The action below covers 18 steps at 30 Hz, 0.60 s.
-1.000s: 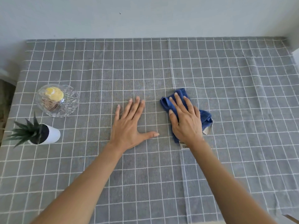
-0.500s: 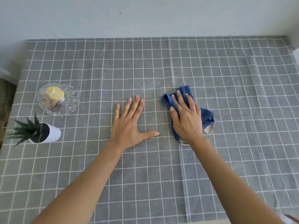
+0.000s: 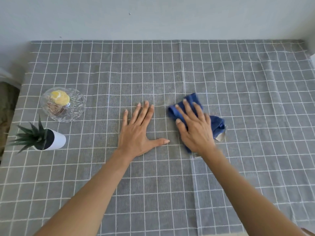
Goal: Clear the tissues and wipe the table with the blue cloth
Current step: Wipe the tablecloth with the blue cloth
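A crumpled blue cloth (image 3: 216,124) lies on the grey checked tablecloth (image 3: 255,99) near the table's middle. My right hand (image 3: 196,128) presses flat on top of the cloth, fingers spread, covering most of it; it looks slightly blurred. My left hand (image 3: 138,132) rests palm down on the tablecloth just left of the cloth, fingers apart, holding nothing. No tissues show anywhere in view.
A cut-glass bowl (image 3: 75,109) with a yellow item inside stands at the left. In front of it sits a small spiky plant in a white pot (image 3: 58,139). A pale wall (image 3: 153,17) borders the table's far edge.
My right hand has slid the blue cloth slightly away from me and to the right. My left hand has stayed in place.
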Motion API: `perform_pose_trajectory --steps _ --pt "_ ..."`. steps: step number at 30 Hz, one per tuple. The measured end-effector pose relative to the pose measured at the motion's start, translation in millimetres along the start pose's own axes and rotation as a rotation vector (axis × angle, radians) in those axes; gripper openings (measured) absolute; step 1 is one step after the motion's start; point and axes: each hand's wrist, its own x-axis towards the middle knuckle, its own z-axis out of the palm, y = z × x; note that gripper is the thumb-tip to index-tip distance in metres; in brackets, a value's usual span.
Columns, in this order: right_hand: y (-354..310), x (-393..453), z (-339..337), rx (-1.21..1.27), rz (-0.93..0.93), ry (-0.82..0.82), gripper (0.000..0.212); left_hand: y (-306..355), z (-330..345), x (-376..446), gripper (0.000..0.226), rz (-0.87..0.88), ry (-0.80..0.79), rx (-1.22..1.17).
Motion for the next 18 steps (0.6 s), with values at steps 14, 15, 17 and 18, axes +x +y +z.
perform_pose_trajectory --steps 14,15,17,18 --pt "-3 -2 -3 -0.023 -0.058 -0.007 0.054 0 0 0 0.119 -0.003 -0.004 -0.006" --pt "-8 -8 0 -0.046 -0.122 -0.031 0.054 0 0 0 0.119 -0.003 -0.005 -0.006" --pt "-2 -7 -1 -0.073 -0.137 -0.043 0.054 0 0 0 0.119 -0.002 -0.006 -0.009" --pt "6 -3 -3 -0.08 -0.096 -0.03 0.053 0 0 0 0.119 -0.001 -0.007 -0.01"
